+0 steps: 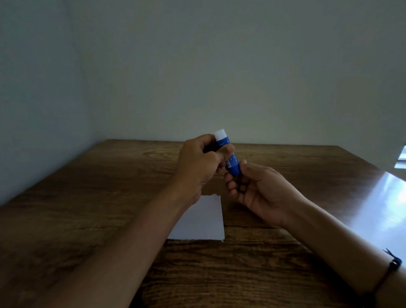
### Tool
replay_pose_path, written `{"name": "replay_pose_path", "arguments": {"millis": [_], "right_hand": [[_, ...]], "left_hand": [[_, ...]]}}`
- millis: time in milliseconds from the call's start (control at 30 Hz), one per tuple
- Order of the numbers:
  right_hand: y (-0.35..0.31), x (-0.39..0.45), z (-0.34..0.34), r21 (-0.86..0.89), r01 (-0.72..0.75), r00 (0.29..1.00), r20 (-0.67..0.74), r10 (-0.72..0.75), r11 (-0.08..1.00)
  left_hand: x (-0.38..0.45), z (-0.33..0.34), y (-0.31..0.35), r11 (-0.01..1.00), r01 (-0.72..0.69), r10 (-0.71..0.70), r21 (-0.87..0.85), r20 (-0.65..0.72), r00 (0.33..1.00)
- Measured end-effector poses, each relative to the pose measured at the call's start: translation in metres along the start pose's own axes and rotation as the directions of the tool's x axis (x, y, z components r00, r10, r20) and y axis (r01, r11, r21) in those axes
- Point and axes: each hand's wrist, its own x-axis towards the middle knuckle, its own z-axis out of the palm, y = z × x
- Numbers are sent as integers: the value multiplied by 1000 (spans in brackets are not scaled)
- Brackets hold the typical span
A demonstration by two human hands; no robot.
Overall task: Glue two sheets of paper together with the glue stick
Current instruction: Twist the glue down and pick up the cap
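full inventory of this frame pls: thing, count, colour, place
glue stick: 1, blue tube with white top end, held above the table by both hands
paper: white, flat on the table under the hands; number of sheets cannot be told
table: 1, dark brown wood, fills the lower frame
wall: pale grey-green, behind the table
wristband: 1, dark, on the right wrist
left hand: 1, grips the upper tube
right hand: 1, fingers curled round the lower end

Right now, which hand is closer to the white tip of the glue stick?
Left. The left hand grips the glue stick just under its white tip; the right hand pinches the bottom end, farther from the tip.
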Motion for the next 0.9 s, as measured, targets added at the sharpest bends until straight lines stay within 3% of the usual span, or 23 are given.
{"name": "replay_pose_path", "arguments": {"millis": [433,633,800,900], "right_hand": [[0,-2,2,-9,110,993,-47,-110,994],[0,-3,2,40,6,1000,-7,-6,999],[-1,-1,2,-8,88,994,-60,-88,996],[0,-2,3,14,48,998,-50,-47,999]], "left_hand": [[0,0,0,1000,4,-3,8,-9,1000],[0,0,0,1000,13,-13,4,-15,1000],[0,-1,0,1000,3,-3,3,-4,1000],[0,-1,0,1000,-2,2,6,-12,1000]]}}
